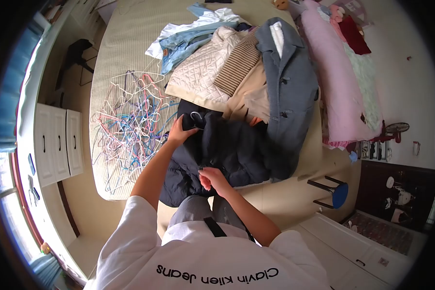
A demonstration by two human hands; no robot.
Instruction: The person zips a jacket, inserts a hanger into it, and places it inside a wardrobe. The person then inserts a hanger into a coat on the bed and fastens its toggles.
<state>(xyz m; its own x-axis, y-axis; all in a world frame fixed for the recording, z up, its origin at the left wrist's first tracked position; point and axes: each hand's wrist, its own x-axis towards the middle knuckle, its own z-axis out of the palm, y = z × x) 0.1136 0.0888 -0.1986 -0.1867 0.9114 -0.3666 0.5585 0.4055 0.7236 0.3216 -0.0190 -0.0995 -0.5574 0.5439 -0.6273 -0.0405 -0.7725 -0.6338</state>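
A dark padded jacket (234, 147) lies across the near edge of the bed, with part of it hanging toward my legs. A pale hanger hook (196, 117) sticks out at its collar. My left hand (181, 131) is closed on the jacket beside that hook, thumb on top. Lower down, my right hand (211, 178) has its fingers curled in a pinch at the jacket's front edge. A tangled heap of coloured wire hangers (130, 128) lies left of my left hand. Beyond the jacket is a cream quilted jacket (198, 67), and to the right is a grey coat (287, 72) with dark toggles.
The bed (125, 29) bears all these clothes, including light-blue denim (183, 46) at the back. A pink rolled quilt (331, 77) lies along the right side. A blue-topped stool (340, 195) stands on the floor at right, and white cabinets (53, 140) line the left.
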